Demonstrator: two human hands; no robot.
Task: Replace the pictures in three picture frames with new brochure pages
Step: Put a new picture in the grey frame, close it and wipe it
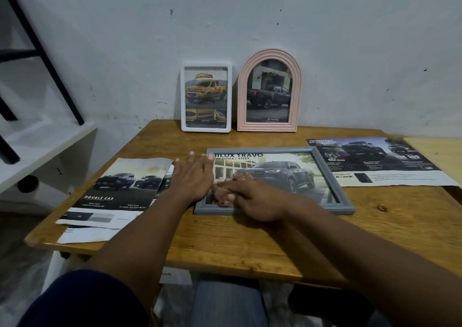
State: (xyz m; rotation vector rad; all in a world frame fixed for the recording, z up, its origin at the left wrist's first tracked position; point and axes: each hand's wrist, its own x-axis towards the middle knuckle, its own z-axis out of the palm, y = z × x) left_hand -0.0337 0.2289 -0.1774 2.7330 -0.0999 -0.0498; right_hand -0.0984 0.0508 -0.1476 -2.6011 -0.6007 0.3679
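Wooden tabletop (225,246) against marked white wall (250,14); 2 frames upright at rear, grey frame (347,209) flat; both hands (252,199) open, empty, resting across it.

On the table (225,246), the landscape frame (335,176) lies flat at centre. At twelve o'clock two upright frames lean against the wall (250,14): rectangular frame (206,66) left, arched frame (269,54) right. Brochure pages (112,191) lie at nine o'clock, another brochure page (382,161) at two.

Grey frame (347,203) flat; two upright.
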